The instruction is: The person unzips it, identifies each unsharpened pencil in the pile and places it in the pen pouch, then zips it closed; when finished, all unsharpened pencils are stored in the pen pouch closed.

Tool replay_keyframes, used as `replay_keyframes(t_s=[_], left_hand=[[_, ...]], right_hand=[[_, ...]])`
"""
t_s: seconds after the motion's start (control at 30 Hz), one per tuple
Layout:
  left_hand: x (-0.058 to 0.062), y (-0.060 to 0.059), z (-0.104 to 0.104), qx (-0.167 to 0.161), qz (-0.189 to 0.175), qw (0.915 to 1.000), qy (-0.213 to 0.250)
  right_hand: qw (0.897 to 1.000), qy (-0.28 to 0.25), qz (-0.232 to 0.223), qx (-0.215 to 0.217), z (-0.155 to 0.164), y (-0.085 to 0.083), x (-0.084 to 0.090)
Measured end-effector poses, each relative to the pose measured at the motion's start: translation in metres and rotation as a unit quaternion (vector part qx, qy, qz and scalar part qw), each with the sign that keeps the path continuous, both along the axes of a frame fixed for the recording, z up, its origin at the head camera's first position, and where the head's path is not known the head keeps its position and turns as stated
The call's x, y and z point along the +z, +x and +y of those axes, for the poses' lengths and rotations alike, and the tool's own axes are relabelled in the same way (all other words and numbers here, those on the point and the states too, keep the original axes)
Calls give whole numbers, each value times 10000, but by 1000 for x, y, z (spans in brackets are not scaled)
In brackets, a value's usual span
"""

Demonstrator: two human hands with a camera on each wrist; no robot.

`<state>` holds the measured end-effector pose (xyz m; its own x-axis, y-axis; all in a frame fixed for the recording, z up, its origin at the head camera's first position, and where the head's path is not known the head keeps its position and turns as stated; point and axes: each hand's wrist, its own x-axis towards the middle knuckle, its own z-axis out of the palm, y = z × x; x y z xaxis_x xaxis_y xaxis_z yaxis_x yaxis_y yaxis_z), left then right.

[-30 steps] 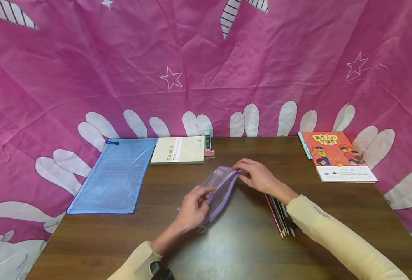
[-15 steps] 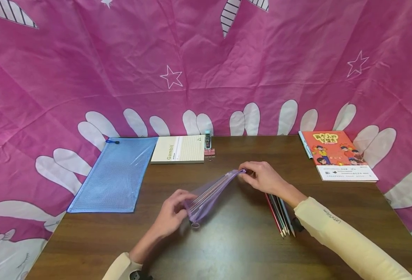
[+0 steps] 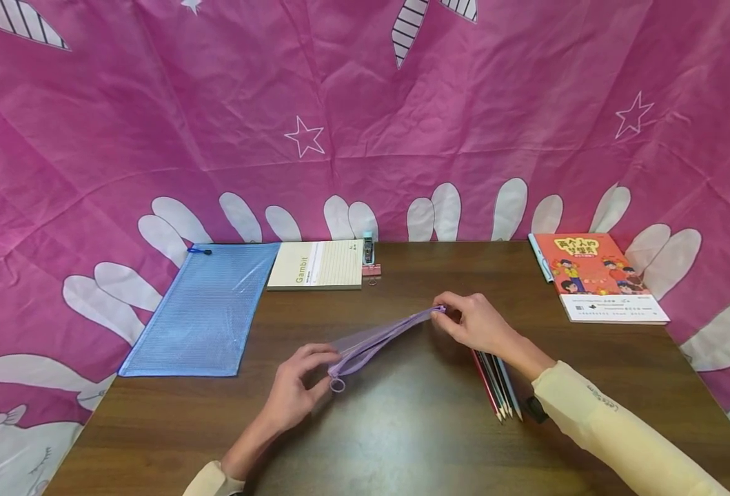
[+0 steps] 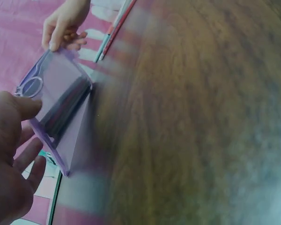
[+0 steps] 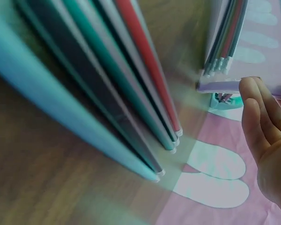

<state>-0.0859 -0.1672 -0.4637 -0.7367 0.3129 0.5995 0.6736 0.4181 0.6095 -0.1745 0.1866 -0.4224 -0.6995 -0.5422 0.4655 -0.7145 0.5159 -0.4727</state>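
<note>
A translucent purple zip pouch (image 3: 373,339) is stretched between my two hands above the table. My left hand (image 3: 293,386) pinches its near-left end, thumb right at the zipper's ring pull. At the far-right end, the fingertips of my right hand (image 3: 479,327) pinch the corner of the zipper edge. Several dark pencils (image 4: 68,105) show through the pouch wall in the left wrist view. Below my right wrist, several loose pencils (image 3: 493,386), red, dark, green and light blue, lie side by side on the table with their points toward me.
A blue mesh zip folder (image 3: 206,310) lies at the left beside a cream notebook (image 3: 321,265). By that notebook are a small teal-capped container (image 3: 368,249) and a pink block (image 3: 372,271). An orange book (image 3: 594,269) with a light-blue pen (image 3: 541,258) lies back right.
My left hand has moved left and toward me, to the ring end of the pouch. My right hand has shifted slightly right, and the pouch has turned and been pulled taut.
</note>
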Motion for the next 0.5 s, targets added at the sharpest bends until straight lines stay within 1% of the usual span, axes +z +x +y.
replay_keyframes(t_s=[0.07, 0.13, 0.2, 0.27, 0.33, 0.4, 0.5], left_hand=[[3, 1, 2, 78, 121, 9998, 157], [9, 4, 5, 134, 201, 9993, 285], [16, 6, 7, 166, 235, 9990, 351], [24, 8, 9, 190, 250, 9988, 371], [30, 10, 10, 212, 264, 9987, 383], [33, 10, 11, 216, 255, 9987, 392], [34, 10, 13, 190, 213, 9986, 440]], right_hand=[[9999, 85, 103, -9, 3, 4, -1], [9991, 264, 312, -60, 6, 8, -2], [9964, 485, 665, -183, 7, 13, -4], [9907, 727, 1113, -286, 6, 18, -5], [9838, 904, 1516, -295, 0, 24, -4], [9779, 992, 1832, -162, -12, 30, -1], [9692, 1086, 2201, 219, -38, 39, 4]])
